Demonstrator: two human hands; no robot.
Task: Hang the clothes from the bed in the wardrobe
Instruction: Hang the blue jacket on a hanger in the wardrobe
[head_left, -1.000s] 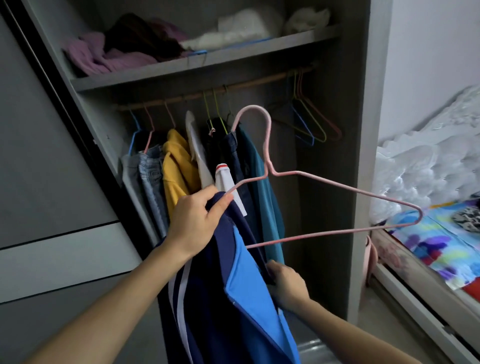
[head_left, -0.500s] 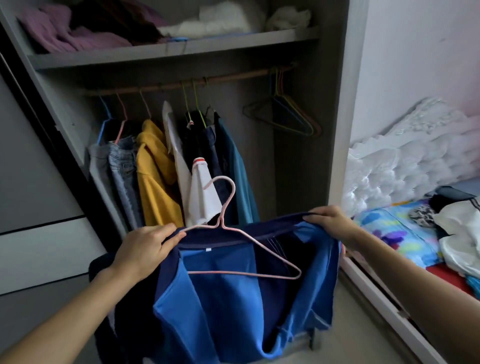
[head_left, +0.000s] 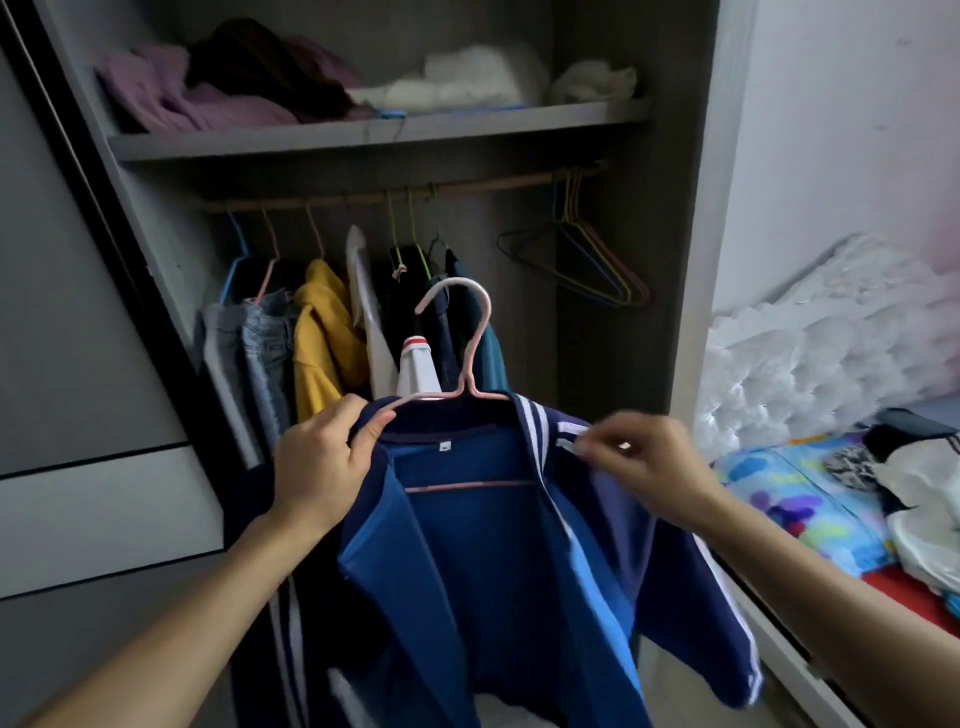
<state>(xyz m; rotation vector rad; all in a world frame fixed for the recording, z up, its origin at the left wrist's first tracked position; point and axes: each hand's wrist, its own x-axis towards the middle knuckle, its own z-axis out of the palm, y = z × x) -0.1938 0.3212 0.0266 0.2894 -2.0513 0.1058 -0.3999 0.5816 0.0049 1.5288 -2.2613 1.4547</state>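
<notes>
A navy and blue track jacket (head_left: 483, 571) with white stripes hangs on a pink wire hanger (head_left: 470, 353) in front of the open wardrobe. My left hand (head_left: 324, 462) grips the jacket's left shoulder together with the hanger arm. My right hand (head_left: 649, 467) pinches the striped right shoulder of the jacket, slightly blurred. The hanger's hook stands upright below the wooden rail (head_left: 405, 195). The hanger's lower bar shows inside the open jacket front.
Several garments (head_left: 322, 338) hang on the rail's left half; empty coloured hangers (head_left: 587, 260) hang at its right end. Folded clothes lie on the shelf (head_left: 374, 137) above. The bed (head_left: 810, 493) with more clothes (head_left: 914, 478) is at the right. A grey sliding door (head_left: 78, 364) stands left.
The jacket has gone onto the hanger: both shoulders now sit on its arms and the hook stands upright. My right hand moved in from the jacket's far edge to its right shoulder.
</notes>
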